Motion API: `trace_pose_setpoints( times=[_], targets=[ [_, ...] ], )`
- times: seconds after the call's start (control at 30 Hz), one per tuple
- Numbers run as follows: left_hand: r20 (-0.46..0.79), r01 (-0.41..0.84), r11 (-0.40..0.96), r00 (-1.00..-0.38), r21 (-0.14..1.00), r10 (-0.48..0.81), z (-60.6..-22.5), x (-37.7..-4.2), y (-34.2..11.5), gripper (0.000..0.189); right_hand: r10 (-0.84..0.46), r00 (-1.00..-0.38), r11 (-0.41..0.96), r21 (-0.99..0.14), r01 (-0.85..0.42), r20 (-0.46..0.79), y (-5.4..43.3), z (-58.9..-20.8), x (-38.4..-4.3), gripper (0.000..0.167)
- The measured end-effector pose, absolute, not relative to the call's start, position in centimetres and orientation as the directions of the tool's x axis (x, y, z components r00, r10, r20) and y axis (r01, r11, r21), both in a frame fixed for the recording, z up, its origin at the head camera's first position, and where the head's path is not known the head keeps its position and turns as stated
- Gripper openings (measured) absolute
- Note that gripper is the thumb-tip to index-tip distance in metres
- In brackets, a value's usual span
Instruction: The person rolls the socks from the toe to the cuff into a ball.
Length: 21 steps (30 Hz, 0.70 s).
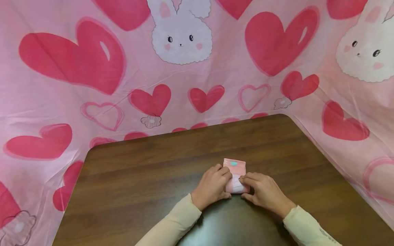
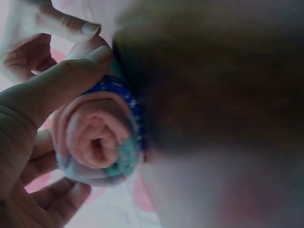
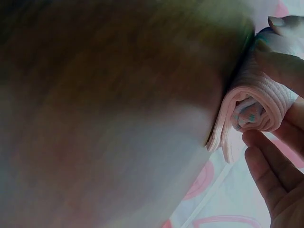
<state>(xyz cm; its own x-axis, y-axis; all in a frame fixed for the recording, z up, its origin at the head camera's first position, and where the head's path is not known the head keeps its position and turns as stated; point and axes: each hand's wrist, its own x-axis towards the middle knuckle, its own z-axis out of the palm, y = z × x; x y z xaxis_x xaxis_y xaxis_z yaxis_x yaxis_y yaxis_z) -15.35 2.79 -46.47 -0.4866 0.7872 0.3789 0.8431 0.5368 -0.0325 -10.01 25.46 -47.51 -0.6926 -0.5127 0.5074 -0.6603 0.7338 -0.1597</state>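
On the table lies a pink and white knit sock [image 1: 237, 171], partly rolled up, with a teal spot at its flat far end. The left hand [image 1: 213, 184] grips the roll's left side, thumb at the near edge and fingers curled over it. Its spiral end [image 2: 92, 137] shows pink layers, teal threads and a blue patterned band in the left wrist view. My right hand [image 1: 266, 192] holds the opposite side in the same way. In the right wrist view, the ribbed roll [image 3: 273, 97] has a loose flat layer trailing from it.
The dark brown wooden table [image 1: 147, 177] has rounded far corners. A pink cloth [image 1: 175, 75] with red hearts and white rabbits hangs behind the table and along both sides.
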Motion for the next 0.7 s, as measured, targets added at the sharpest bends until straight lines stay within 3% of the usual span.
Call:
trace_pose_setpoints(
  times=[0.2,0.33,0.53,0.7],
  targets=[
    [0.307,0.826,0.551,-0.498,-0.118,0.811,-45.3,-15.1,3.7,0.060,-0.507,-0.707,0.748,-0.156,-0.646,0.493,25.3,-47.4,-10.2,0.053],
    [0.269,0.827,0.553,-0.512,-0.101,0.816,-45.2,-15.3,3.7,0.055,-0.484,-0.720,0.751,-0.187,-0.634,0.497,24.8,-47.5,-10.4,0.046],
    [0.226,0.824,0.562,-0.563,0.074,0.795,-44.9,-15.8,3.4,0.047,-0.420,-0.762,0.743,-0.297,-0.600,0.492,24.6,-47.4,-10.3,0.037],
    [0.160,0.799,0.529,-0.584,0.287,0.796,-44.4,-16.3,3.0,0.041,-0.407,-0.798,0.732,-0.363,-0.576,0.444,24.6,-47.1,-10.0,0.036]
  ],
)
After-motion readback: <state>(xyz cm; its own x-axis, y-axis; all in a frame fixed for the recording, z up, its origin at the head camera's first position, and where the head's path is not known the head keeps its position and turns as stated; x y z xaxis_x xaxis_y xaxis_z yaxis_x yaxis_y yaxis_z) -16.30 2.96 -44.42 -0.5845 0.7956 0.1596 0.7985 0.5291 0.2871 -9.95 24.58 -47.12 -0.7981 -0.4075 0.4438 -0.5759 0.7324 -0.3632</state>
